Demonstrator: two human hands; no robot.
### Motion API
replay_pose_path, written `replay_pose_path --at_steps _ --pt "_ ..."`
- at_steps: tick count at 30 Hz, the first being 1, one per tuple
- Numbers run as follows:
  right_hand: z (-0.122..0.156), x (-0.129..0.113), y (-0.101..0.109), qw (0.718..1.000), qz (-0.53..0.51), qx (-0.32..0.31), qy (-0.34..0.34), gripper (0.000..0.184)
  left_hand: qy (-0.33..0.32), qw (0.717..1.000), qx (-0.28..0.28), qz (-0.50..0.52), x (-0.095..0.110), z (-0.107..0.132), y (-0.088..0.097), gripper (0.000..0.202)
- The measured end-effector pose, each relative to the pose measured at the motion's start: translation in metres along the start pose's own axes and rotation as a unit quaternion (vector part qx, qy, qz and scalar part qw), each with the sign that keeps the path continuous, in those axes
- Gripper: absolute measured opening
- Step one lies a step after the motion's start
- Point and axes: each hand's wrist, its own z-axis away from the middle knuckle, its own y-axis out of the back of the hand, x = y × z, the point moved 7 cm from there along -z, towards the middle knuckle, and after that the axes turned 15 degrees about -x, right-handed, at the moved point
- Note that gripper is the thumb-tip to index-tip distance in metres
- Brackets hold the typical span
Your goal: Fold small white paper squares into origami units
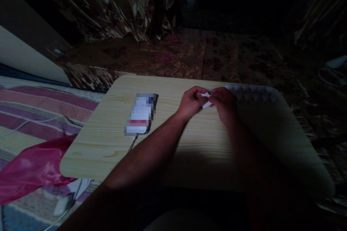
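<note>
Both hands meet over the far middle of a light wooden table [114,140]. My left hand [191,101] and my right hand [224,104] pinch a small white folded piece of paper [206,100] between their fingertips, just above the tabletop. Behind my right hand a row of several small white folded paper pieces [252,93] runs along the table's far right edge. The room is dim and the right side of the table lies in shadow.
A phone [141,114] lies on the table's left part with a cable [132,144] leading off the near edge. A striped blanket [32,115] and a pink cloth [29,168] lie at left. Patterned carpet and curtains are beyond.
</note>
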Motion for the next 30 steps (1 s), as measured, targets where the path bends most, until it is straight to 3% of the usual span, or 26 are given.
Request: replay_pose_path --at_steps 6,16,24,30 --pt "0.0 0.0 -0.004 1.0 -0.004 -0.017 -0.002 0.027 0.003 1.0 -0.013 0.017 -0.003 -0.001 0.0 0.026" --pt "-0.001 0.006 0.0 0.999 -0.04 -0.013 0.008 0.027 -0.014 0.997 0.041 0.063 -0.004 -0.002 0.011 0.029" --pt "-0.002 0.003 -0.001 1.0 0.016 0.004 0.015 0.023 -0.027 0.996 0.055 0.068 -0.002 -0.001 0.012 0.031" --pt "0.001 -0.001 0.001 0.994 0.104 0.009 0.018 0.018 -0.038 0.998 0.032 0.037 0.0 -0.001 0.007 0.028"
